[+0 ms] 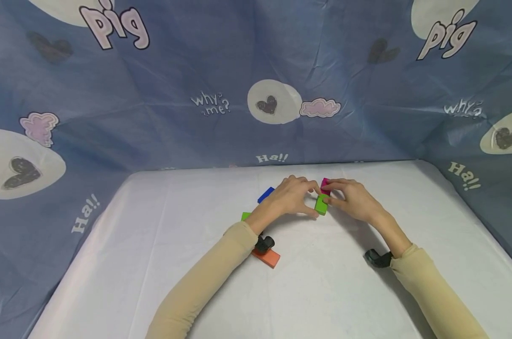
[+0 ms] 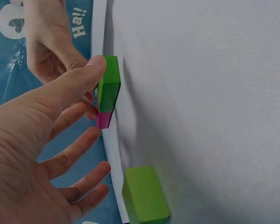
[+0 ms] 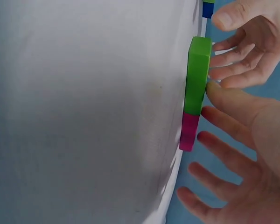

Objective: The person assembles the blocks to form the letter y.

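A bright green block [image 1: 321, 206] lies on the white table with a magenta block [image 1: 325, 183] at its far end; in both wrist views they line up end to end. My left hand [image 1: 292, 195] is on the left of the green block, thumb by its near end and fingers spread. From the right, my right hand [image 1: 352, 200] touches the green block with its thumb tip, while its fingertips extend beside the magenta block. The fingers [image 3: 219, 177] of that hand are spread and loosely bent in the right wrist view.
Left of the blocks, partly behind the left arm, lie a blue block [image 1: 266, 195], a second green block [image 1: 245, 216] and an orange block [image 1: 268, 258]. A blue printed cloth [image 1: 222, 136] hangs along the back and sides of the white table [image 1: 324, 292].
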Motion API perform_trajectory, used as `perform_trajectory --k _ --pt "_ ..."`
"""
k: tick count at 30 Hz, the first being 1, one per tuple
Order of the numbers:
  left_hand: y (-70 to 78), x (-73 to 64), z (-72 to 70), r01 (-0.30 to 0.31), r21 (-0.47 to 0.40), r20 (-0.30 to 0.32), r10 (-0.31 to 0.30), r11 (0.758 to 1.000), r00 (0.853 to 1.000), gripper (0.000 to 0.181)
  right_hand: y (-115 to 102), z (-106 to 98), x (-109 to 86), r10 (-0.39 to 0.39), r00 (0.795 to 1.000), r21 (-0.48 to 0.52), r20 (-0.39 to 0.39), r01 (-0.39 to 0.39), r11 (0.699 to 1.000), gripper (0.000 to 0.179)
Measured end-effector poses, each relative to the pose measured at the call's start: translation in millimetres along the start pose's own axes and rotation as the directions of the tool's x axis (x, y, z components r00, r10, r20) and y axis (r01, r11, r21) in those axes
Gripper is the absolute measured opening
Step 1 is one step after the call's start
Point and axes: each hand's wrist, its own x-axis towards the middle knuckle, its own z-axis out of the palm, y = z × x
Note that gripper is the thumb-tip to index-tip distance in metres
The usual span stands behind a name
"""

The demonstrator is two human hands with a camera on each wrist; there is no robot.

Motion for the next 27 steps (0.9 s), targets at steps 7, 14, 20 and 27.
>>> perform_trajectory --k 7,14,20,27 --pt "-0.5 -9.7 -13.1 -0.013 -0.029 -0.010 0.012 0.999 1.000 0.060 0 -1 -3.1 0.004 1.000 -0.001 0.007 -0.004 1.000 0.045" --pt "-6.7 -19.7 -24.2 -0.013 -0.044 -0.015 0.012 0.999 1.000 0.059 1 0 -3.5 0.025 0.999 -0.002 0.022 -0.025 1.000 0.045" --pt "-15.5 -29.8 -30.4 -0.012 -0.087 -0.026 0.010 0.996 1.000 0.056 0 0 -4.9 0.050 0.998 -0.003 0.024 -0.050 0.999 0.046" --pt "-28.2 -47.3 -36.8 0.019 -0.141 -0.050 -0.027 0.990 0.998 0.046 -2 1 -4.1 0.052 0.998 -0.016 0.028 -0.051 0.999 0.046"
